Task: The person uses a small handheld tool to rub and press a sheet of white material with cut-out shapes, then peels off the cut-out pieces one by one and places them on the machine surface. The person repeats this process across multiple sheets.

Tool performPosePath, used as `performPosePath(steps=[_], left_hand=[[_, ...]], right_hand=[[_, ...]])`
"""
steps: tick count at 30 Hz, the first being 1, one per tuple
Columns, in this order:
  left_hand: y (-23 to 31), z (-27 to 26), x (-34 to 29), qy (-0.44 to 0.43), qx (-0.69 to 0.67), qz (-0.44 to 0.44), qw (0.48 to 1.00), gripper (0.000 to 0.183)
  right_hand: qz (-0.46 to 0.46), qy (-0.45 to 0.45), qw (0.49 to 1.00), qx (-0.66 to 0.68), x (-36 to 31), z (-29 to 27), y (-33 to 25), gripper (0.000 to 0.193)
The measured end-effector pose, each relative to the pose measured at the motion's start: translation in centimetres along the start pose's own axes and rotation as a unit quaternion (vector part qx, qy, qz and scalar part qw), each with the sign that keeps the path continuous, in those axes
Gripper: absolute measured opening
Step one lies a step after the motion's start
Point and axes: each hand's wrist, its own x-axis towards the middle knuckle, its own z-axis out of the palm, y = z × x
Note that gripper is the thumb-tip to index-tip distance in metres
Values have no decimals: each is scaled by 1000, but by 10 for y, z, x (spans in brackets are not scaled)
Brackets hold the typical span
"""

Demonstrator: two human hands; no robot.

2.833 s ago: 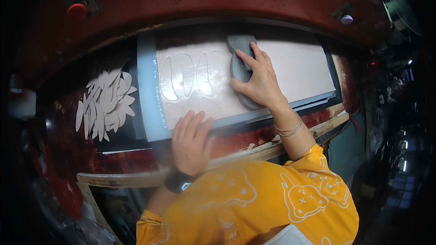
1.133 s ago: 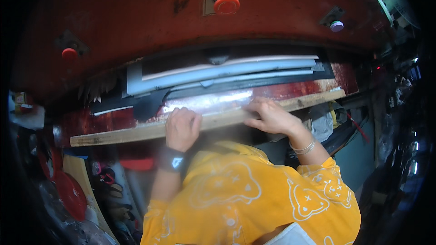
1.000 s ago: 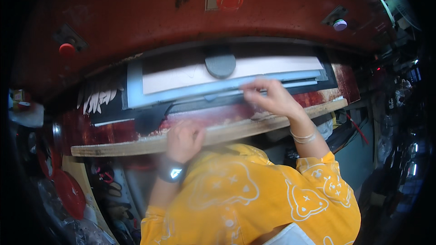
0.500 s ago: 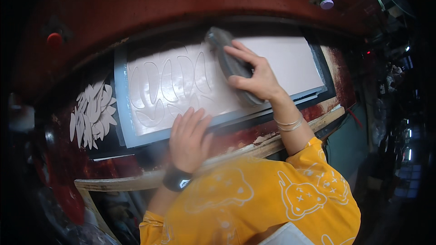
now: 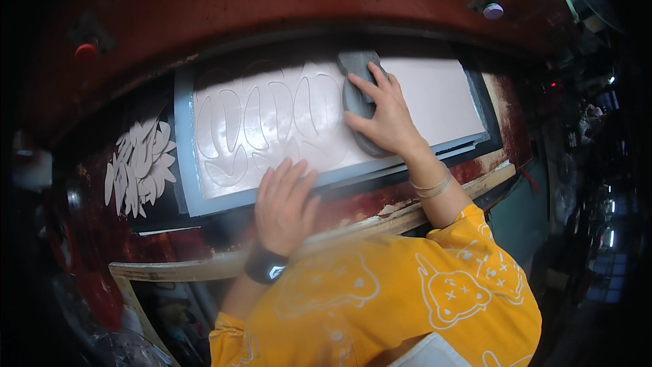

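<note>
Presently, the grey block (image 5: 358, 100) lies crosswise over the middle of the pale sheet (image 5: 435, 102), near end just beside the sheet's near edge. Right hand (image 5: 384, 112): grip pinching the block, thumb at its left side, fingers across the top. Left hand (image 5: 282, 211): grip spread, fingertips over the sheet's near edge; contact pressure cannot be told. Curved outlines (image 5: 255, 115) cover the sheet's left part; its right part is plain surface out to the right edge, giving sideways room. Blue board (image 5: 183, 149) borders the sheet's left and near edges. Cut pieces (image 5: 142, 163) are heaped left of the sheet. Red housing (image 5: 204, 7) bounds room beyond the sheet's shadowed far edge.
</note>
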Motion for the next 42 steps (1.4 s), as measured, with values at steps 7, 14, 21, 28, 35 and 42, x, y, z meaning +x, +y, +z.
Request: performPosePath(steps=[7, 14, 21, 28, 35, 42], left_hand=[[27, 13, -42, -4, -195, 62, 979, 24], [34, 40, -59, -16, -152, 82, 985, 11], [39, 48, -71, 60, -64, 55, 995, 8], [44, 51, -72, 70, -38, 30, 996, 12], [47, 52, -72, 76, -17, 26, 997, 16], [52, 52, -76, 70, -7, 21, 997, 14]], right_hand=[[-29, 434, 897, 79, -3, -72, 68, 56], [20, 548, 836, 15, 27, -150, 102, 75], [60, 493, 827, 265, -89, -113, 93, 71], [-96, -111, 987, 66, -212, -27, 30, 27], [-73, -66, 995, 24, -221, -29, 8, 30], [-58, -78, 994, 39, -231, -34, 3, 43]])
